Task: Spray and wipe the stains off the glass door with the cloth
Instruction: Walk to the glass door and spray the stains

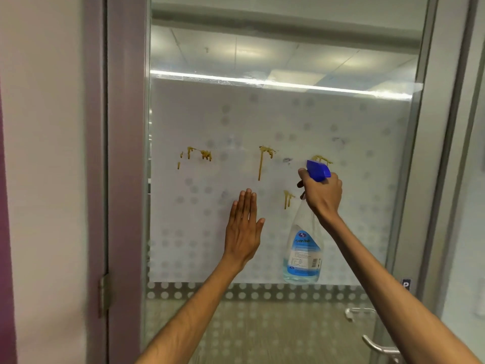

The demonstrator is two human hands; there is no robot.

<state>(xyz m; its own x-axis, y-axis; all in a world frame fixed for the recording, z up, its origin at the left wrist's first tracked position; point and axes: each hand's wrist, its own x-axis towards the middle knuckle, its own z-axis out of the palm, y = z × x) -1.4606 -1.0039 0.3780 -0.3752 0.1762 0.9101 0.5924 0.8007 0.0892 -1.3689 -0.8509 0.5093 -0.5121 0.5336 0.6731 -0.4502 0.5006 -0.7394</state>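
Note:
A glass door (341, 122) with a frosted dotted film fills the view. Yellow-brown stains run down it: one group at the left (202, 154), a long drip in the middle (262, 160), a small one lower down (288, 198), and one partly hidden behind the sprayer head (324, 159). My right hand (324, 194) grips the neck of a clear spray bottle (301, 254) with a blue trigger head, nozzle pointing left at the glass. My left hand (244, 227) is flat, fingers together, palm toward the glass below the stains. No cloth is in view.
A grey door frame (126, 179) and hinge (105, 295) stand at the left beside a pale wall. A metal door handle (380, 346) sits at the lower right. Another glass panel (467, 206) lies at the right.

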